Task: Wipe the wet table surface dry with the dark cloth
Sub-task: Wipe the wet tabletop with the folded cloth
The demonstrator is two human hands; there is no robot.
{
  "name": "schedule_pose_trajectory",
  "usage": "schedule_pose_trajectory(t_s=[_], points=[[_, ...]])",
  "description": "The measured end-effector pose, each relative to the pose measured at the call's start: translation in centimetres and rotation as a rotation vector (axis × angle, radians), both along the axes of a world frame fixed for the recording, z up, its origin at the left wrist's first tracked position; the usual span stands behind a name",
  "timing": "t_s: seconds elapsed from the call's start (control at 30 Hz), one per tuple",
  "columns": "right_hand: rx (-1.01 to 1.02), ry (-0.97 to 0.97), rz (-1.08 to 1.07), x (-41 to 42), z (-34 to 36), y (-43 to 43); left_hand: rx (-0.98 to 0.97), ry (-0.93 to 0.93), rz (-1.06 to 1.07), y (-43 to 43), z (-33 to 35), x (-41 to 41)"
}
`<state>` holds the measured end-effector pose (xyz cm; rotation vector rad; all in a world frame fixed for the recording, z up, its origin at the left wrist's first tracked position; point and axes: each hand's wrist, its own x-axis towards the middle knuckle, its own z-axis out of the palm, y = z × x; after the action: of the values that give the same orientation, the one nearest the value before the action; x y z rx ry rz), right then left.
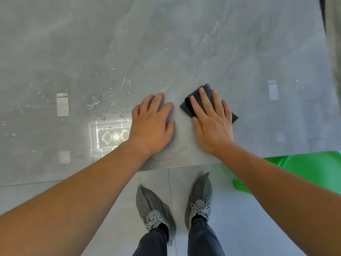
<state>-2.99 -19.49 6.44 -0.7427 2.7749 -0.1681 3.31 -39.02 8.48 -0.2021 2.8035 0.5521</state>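
A glossy grey stone table (184,43) fills the upper view. Water drops and small puddles (110,93) lie on it left of centre, beyond and beside my left hand. My left hand (153,124) rests flat on the table near its front edge, fingers apart and holding nothing. My right hand (212,122) presses flat on a folded dark cloth (188,105), which lies on the table; the cloth's corners stick out past my fingers on the left, top and right. The two hands lie side by side, a short gap between them.
The table's front edge (175,166) runs just below my wrists. A green plastic chair (304,172) stands at the right, tucked partly under the table. My two feet in grey shoes (153,209) stand on the pale tiled floor. Bright ceiling reflections show on the tabletop at left.
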Motion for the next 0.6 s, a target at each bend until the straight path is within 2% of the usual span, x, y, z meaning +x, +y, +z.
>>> schedule_pose_trajectory(t_s=[0.07,0.1,0.23,0.27,0.3,0.47,0.53,0.6], points=[[0.020,-0.035,0.105,-1.7,0.2,0.9,-0.001,-0.003,-0.007,-0.1,0.3,-0.1],[0.014,-0.028,0.086,-3.6,0.1,0.9,0.001,0.000,-0.005,-0.1,0.4,-0.2],[-0.022,-0.013,-0.262,-10.0,-0.2,-2.0,0.021,0.023,0.040,-0.2,0.4,-0.8],[-0.021,0.000,-0.288,-10.0,-0.3,-2.8,0.022,0.033,0.042,-0.2,0.3,-1.0],[-0.018,0.010,-0.258,-9.2,-0.3,-3.1,0.021,0.043,0.042,-0.3,0.2,-1.1],[0.043,-0.021,0.187,-4.3,0.1,-0.5,-0.044,0.000,-0.001,-0.7,-0.4,-0.7],[0.044,-0.037,0.195,-6.6,0.2,-0.3,-0.056,-0.017,-0.024,-0.8,-0.4,-0.5],[0.042,-0.019,0.067,-9.9,0.1,-1.2,-0.046,-0.011,-0.036,-1.0,0.0,-0.7]])
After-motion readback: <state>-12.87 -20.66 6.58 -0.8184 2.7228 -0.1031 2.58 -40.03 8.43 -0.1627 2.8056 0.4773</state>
